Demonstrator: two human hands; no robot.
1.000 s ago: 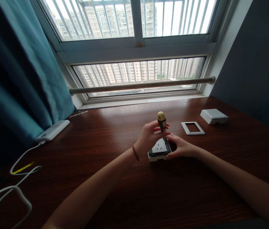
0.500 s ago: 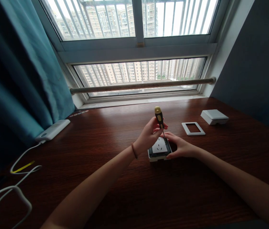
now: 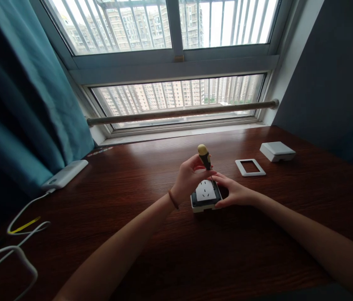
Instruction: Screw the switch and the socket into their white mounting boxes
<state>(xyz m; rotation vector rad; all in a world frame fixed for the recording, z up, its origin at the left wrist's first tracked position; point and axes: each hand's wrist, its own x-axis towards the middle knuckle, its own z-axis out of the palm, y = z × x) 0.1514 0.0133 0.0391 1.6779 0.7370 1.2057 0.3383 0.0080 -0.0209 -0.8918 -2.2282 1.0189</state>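
Note:
A white wall socket in a dark frame (image 3: 205, 195) lies on the dark wooden desk (image 3: 176, 251), near its middle. My left hand (image 3: 188, 177) is closed round a small screwdriver with a yellow and black handle (image 3: 204, 156), held nearly upright with its tip down at the socket's far right corner. My right hand (image 3: 233, 190) grips the socket's right side, fingers curled round its edge. A thin band sits on my left wrist.
A white rectangular frame (image 3: 250, 167) and a white box-like socket part (image 3: 277, 151) lie at the right back. A white power bank (image 3: 64, 174) with white cables (image 3: 13, 251) sits at the left by the teal curtain. Behind the desk is a window with a rail.
The screwdriver rose a little half a second ago and has come back down onto the socket's corner. The view has shifted slightly. My right hand stays on the socket.

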